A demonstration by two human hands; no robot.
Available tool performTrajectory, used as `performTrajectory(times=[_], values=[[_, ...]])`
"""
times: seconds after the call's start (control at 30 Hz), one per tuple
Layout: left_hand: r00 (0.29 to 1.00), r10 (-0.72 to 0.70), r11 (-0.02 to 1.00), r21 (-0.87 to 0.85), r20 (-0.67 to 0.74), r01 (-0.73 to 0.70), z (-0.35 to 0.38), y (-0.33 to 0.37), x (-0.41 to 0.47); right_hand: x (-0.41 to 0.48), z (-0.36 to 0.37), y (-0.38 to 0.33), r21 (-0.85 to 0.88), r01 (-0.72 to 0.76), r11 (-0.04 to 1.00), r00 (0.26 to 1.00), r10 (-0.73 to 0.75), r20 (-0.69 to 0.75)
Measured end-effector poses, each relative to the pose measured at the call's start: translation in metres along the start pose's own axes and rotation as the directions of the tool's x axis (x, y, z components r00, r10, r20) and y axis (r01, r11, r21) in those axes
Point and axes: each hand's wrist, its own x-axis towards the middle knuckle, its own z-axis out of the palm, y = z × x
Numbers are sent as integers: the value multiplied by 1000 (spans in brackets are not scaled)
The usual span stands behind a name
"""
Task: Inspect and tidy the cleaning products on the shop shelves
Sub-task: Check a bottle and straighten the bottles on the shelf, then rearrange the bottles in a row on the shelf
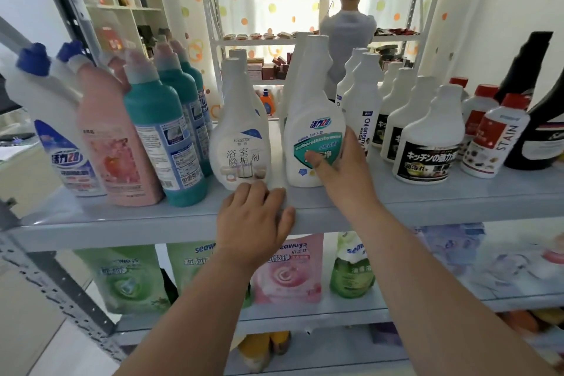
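Grip on the right (pixel 341 174), clamped round a tall white teal-labelled plastic bottle (pixel 308 101), could topple the grey-lettered white bottle (pixel 241 137) just left of it if swung; left grip (pixel 253 217) rests slack on grey metal shelf (pixel 457 201).

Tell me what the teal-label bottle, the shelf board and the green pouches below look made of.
Teal-label bottle: opaque white plastic, smooth soft sheen, moulded neck.
Shelf board: probably painted metal, matt grey, folded front lip.
Green pouches: likely flexible plastic film, glossy, slightly rumpled faces, though blurred.
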Motion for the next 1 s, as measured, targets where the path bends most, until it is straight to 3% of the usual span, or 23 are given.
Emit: performTrajectory(times=[0.37, 0.53, 0.7, 0.9, 1.0], values=[[991, -28, 1000, 1, 132, 28, -10, 5, 1, -10, -2, -6, -238, -30, 971, 999, 36, 18], [977, -43, 999, -5, 209, 45, -15, 5, 3, -47, -25, 11, -614, 168, 771, 981, -72, 178], [971, -114, 992, -22, 211, 121, -17, 12, 4, -57, -67, 39, -582, 368, 725, 923, -210, 323], [942, -220, 972, -23, 253, 233, -21, 27, 5, -48, -144, 78, -602, 458, 654, 889, -332, 316], [942, -209, 954, -155, 263, 256, -29, 60, 11, -37, -173, 94, -592, 480, 648, 872, -428, 239]])
